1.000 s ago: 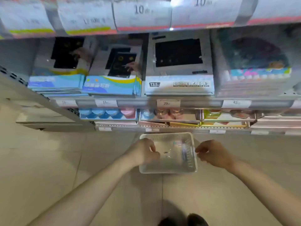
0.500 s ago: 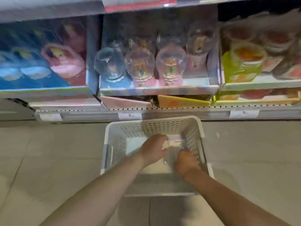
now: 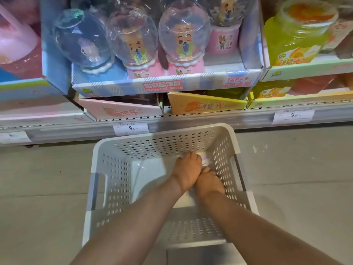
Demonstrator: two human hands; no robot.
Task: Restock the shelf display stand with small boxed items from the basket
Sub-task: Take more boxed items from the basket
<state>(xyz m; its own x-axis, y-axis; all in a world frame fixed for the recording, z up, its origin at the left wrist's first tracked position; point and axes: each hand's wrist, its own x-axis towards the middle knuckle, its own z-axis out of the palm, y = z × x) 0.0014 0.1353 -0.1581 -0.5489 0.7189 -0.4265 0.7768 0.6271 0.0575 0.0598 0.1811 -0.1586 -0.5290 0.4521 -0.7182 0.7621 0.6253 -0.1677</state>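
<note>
Both hands have dropped deeper into the basket (image 3: 219, 129), meeting at its far right corner. The left hand (image 3: 188, 172) covers a small box (image 3: 206, 161) there; the right hand (image 3: 209, 180) presses alongside, but I cannot tell either grip. Pickup looks underway.

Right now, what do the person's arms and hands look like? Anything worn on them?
Both arms are bare as far as the picture shows: no sleeves, gloves, watch or bracelets. The left hand and right hand show no rings that I can make out, though the fingers are partly hidden. The picture ends before the elbows, so anything worn higher up is out of view.
</note>
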